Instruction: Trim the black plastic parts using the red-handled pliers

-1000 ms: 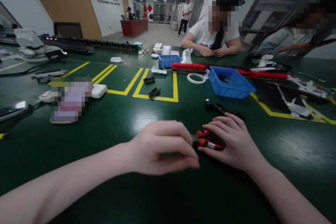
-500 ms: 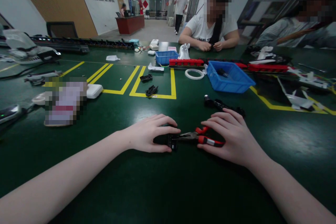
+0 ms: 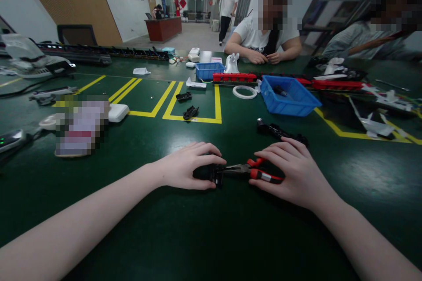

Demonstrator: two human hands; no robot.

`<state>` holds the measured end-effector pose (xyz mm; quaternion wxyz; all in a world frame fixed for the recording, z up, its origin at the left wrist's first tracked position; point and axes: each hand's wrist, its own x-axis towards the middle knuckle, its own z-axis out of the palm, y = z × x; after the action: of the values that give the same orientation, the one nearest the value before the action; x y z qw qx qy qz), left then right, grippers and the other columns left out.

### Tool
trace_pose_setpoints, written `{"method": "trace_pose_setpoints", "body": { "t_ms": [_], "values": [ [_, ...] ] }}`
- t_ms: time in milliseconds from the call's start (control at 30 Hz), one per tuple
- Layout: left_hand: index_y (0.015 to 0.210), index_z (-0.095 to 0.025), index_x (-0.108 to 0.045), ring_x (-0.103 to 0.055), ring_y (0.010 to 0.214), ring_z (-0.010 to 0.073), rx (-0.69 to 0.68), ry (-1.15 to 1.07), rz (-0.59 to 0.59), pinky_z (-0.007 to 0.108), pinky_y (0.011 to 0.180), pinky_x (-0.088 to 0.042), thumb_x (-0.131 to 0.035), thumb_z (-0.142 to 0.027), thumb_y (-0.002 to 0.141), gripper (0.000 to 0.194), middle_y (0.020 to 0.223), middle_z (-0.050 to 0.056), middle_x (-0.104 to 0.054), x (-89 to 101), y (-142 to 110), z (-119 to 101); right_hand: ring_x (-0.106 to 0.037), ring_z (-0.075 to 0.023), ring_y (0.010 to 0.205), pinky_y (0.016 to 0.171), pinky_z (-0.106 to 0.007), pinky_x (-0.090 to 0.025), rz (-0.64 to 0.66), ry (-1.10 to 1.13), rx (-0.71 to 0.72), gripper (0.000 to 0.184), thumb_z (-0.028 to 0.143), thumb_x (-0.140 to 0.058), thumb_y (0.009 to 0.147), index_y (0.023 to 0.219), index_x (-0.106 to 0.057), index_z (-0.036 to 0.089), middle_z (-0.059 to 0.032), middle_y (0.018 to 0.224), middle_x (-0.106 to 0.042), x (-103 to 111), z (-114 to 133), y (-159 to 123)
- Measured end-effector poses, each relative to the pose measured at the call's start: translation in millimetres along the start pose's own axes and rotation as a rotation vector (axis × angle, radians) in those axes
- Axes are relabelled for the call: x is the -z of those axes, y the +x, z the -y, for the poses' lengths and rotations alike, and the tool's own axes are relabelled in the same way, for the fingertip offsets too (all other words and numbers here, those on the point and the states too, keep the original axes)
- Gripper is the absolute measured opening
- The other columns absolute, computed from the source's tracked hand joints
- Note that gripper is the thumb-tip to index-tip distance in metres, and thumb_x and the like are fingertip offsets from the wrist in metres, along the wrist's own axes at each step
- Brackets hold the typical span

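My left hand is closed around a small black plastic part on the green table, thumb on the near side and fingers on the far side. From the right, needle-nose pliers with red and black handles point at this part. Their narrow jaws reach its right end; whether they grip it I cannot tell. Wrapped over the handles is my right hand. Just beyond it lies a longer black part with a shiny round end.
Two black pieces lie by a yellow-taped rectangle. Further back are a white tape roll and a blue bin holding black parts. A phone rests at left. Across the table sits a person.
The pliers and my right hand have shifted very slightly to the right. My left hand keeps its hold on the black part with hardly any movement.
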<state>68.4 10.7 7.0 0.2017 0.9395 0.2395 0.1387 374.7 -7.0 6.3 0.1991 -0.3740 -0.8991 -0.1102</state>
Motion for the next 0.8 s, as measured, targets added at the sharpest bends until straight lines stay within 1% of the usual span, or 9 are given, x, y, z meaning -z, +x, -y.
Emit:
{"method": "trace_pose_setpoints", "body": {
  "t_ms": [100,300,600,800],
  "values": [
    [0.134,-0.022,-0.051,-0.051,0.120,0.0270,0.009,-0.050,-0.004,0.041,0.101,-0.045,-0.066,-0.040,0.087,0.053,0.134,0.010,-0.050,-0.1,-0.5,1.0,-0.065,-0.0263,0.094,0.101,-0.051,-0.039,0.000,0.019,-0.014,0.046,0.056,-0.067,0.079,0.106,-0.064,0.019,-0.0084,0.099,-0.070,0.1,-1.5,-0.7],
    [0.132,-0.023,-0.051,-0.051,0.120,0.0267,0.012,-0.089,-0.021,0.042,0.101,-0.047,-0.069,-0.039,0.084,0.053,0.133,0.010,-0.050,-1.5,-0.9,3.1,-0.066,-0.0260,0.092,0.098,-0.050,-0.041,-0.008,0.046,-0.039,0.047,0.057,-0.067,0.079,0.107,-0.063,0.019,-0.0082,0.099,-0.071,1.0,-2.6,-2.4],
    [0.130,-0.023,-0.053,-0.053,0.117,0.0268,0.005,-0.063,-0.035,0.042,0.099,-0.047,-0.070,-0.040,0.084,0.053,0.132,0.010,-0.052,-1.7,-0.7,2.9,-0.067,-0.0240,0.089,0.098,-0.048,-0.039,-0.009,0.072,-0.042,0.044,0.056,-0.069,0.079,0.103,-0.063,0.020,-0.0060,0.095,-0.071,2.4,-1.7,-0.8],
    [0.128,-0.023,-0.054,-0.052,0.119,0.0283,0.013,-0.049,-0.036,0.045,0.101,-0.046,-0.069,-0.041,0.084,0.050,0.133,0.010,-0.051,-1.8,-0.6,2.3,-0.066,-0.0234,0.087,0.098,-0.047,-0.039,-0.002,0.060,-0.023,0.043,0.055,-0.069,0.079,0.101,-0.063,0.019,-0.0062,0.093,-0.071,3.9,0.0,0.3]
  ]
}}
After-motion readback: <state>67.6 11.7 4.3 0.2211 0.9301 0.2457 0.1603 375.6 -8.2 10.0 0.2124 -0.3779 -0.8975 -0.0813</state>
